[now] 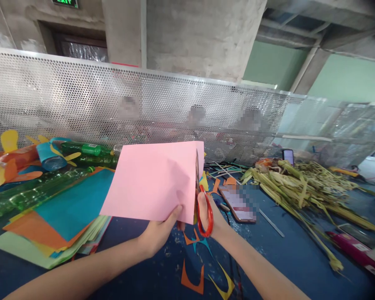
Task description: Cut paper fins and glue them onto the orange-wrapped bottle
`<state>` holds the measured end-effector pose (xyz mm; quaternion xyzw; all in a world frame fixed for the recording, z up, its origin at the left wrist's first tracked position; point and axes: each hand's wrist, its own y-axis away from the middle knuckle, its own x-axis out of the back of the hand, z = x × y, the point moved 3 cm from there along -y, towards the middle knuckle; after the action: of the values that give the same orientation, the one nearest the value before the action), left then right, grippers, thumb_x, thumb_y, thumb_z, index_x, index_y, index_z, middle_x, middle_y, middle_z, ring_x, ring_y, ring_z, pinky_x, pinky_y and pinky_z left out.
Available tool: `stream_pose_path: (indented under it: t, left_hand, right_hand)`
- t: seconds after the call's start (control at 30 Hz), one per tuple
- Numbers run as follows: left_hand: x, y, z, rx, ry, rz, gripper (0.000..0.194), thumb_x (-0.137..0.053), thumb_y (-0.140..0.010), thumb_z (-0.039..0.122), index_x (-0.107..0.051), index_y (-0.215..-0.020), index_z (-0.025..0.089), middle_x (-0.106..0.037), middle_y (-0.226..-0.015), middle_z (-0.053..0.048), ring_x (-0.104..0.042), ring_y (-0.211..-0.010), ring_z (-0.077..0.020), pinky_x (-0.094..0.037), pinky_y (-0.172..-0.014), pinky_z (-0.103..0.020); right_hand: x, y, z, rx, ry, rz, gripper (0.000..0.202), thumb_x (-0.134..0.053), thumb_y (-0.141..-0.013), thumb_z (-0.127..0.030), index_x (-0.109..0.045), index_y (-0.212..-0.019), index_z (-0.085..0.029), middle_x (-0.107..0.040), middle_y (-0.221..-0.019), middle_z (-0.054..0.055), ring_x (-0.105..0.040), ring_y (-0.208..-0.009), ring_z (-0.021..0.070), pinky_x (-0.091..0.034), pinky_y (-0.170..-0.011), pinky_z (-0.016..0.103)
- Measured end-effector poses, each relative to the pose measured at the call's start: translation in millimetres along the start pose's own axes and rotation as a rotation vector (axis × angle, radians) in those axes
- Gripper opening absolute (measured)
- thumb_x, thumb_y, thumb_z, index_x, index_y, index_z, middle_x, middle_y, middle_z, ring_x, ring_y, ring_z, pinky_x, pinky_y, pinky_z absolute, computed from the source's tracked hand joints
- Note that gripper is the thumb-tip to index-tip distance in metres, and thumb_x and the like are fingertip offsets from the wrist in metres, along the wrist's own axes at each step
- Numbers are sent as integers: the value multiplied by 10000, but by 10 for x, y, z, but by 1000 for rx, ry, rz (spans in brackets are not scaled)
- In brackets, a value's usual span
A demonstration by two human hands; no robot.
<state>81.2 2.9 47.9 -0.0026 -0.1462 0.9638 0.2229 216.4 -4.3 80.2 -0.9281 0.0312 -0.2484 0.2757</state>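
Note:
A pink sheet of paper [153, 181] is held up over the blue table by my left hand [164, 231], whose thumb lies on its lower edge while the other fingers are mostly behind it. My right hand [214, 216] grips red-handled scissors [210, 221] at the sheet's right side. The blades stand nearly upright along a cut, with a narrow strip of pink paper to their right. Orange paper scraps [192, 281] and a yellow scrap [226, 283] lie below my hands.
Colored paper sheets [78, 204] and green plastic bottles [34, 189] lie at left. Right of my hands are a lit phone [239, 204], a white stick [271, 223] and dried husks [287, 183]. A perforated metal screen [162, 96] stands behind the table [284, 266].

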Motion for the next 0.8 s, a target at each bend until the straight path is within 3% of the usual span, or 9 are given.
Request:
stream_pose_path:
  t: [0.1, 0.4, 0.6, 0.8]
  left_hand:
    - [0, 2, -7, 3, -15, -4, 404, -372, -892, 388, -512, -575, 179, -521, -580, -8, -514, -614, -149, -414, -704, -290]
    - [5, 23, -20, 13, -63, -4, 423, -358, -895, 398, -510, -563, 185, -525, -584, -7, -522, -629, -150, -407, -736, -292]
    - [-8, 26, -23, 11, -39, -13, 422, -359, -890, 408, -502, -558, 189, -518, -576, -12, -507, -610, -153, -410, -706, -291]
    - [-25, 34, -27, 39, -40, -30, 433, -366, -880, 431, -509, -549, 191, -524, -573, -14, -509, -606, -161, -412, -709, -305]
  right_hand:
    - [16, -12, 56, -32, 77, -26, 440, -231, -915, -459, -556, -832, -173, -609, -712, 68, -594, -770, 212, -463, -654, 286]
    - [4, -28, 107, 9, 226, 14, 403, -234, -911, -424, -391, -603, -218, -506, -569, 24, -571, -687, 201, -447, -656, 302]
    - [8, -16, 74, 12, 159, -3, 357, -240, -918, -403, -510, -831, -186, -590, -768, 65, -575, -819, 213, -452, -756, 324]
    - [21, -35, 115, -31, 159, -13, 392, -232, -918, -423, -540, -899, -179, -605, -747, 72, -582, -815, 233, -466, -699, 333]
